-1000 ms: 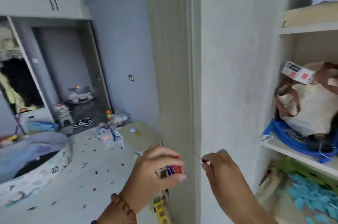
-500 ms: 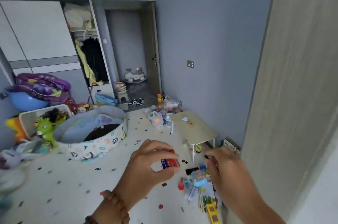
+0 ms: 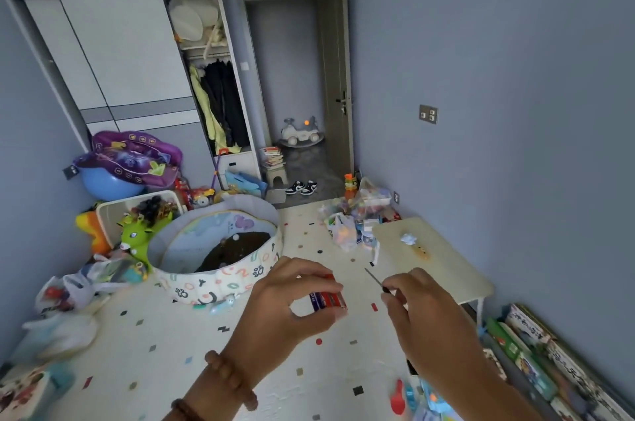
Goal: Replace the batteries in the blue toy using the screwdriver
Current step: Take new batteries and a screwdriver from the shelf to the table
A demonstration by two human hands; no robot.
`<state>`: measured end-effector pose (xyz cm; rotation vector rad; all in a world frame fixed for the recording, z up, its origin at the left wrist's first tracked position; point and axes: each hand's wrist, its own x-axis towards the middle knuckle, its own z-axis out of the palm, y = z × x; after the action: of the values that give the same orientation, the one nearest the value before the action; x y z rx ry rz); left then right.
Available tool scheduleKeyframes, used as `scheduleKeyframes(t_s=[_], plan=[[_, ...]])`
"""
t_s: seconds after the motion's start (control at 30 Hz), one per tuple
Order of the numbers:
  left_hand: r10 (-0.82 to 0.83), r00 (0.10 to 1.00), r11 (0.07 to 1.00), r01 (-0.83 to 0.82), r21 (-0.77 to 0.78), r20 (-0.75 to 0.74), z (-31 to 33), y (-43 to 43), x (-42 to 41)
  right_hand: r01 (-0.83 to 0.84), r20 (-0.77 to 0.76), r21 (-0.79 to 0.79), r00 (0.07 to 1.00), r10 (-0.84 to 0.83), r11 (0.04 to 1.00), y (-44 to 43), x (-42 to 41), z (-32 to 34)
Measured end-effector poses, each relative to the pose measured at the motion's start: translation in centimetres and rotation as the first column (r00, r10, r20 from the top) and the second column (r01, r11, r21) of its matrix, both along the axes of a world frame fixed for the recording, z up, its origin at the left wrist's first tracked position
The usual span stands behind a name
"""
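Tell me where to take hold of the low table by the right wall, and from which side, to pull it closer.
Grip the low table by its near edge, coming from the front-left over the floor mat. That edge overhangs its white leg, so fingers can hook beneath it. The far side is crowded by toy bags, and the right side sits against the wall. Both hands are full: batteries and screwdriver.

view swung from shelf, low table (image 3: pixel 457 269) nearer

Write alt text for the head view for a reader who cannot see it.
A person's left hand holds a red-and-blue pack of batteries while the right hand holds a thin screwdriver, both raised above a speckled floor in a toy-cluttered room. A low table stands by the right wall.
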<state>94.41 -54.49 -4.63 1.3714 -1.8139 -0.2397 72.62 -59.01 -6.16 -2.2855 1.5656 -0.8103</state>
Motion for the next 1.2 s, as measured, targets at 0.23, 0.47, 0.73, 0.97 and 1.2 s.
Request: scheduleKeyframes(t_s=[0.23, 0.47, 0.73, 0.97, 1.2], plan=[[0.014, 1.000, 0.999, -0.014, 0.030, -0.003, -1.5, -13.0, 6.7, 0.004, -0.010, 0.012, 1.000, -0.004, 1.000, -12.6, 6.3, -1.7], [-0.087, 0.996, 0.996, 0.087, 0.017, -0.005, -2.4, -28.9, 14.0, 0.084, -0.011, 0.023, 0.996, -0.084, 0.996, -26.9, 13.8, -2.2], [-0.177, 0.984, 0.983, 0.175, 0.052, 0.029, -2.1, -46.2, 21.0, 0.186, -0.005, 0.092, 0.983, -0.186, 0.978, -41.1, 20.6, -2.5], [-0.284, 0.958, 0.958, 0.282, 0.059, 0.027, -4.4, -61.6, 22.2, 0.269, -0.015, 0.105, 0.963, -0.269, 0.958, -54.7, 22.1, -4.7], [-0.451, 0.892, 0.891, 0.449, 0.062, 0.026, -5.2, -78.3, 18.7, 0.400, 0.022, 0.169, 0.912, -0.409, 0.901, -68.0, 20.5, -7.3]])
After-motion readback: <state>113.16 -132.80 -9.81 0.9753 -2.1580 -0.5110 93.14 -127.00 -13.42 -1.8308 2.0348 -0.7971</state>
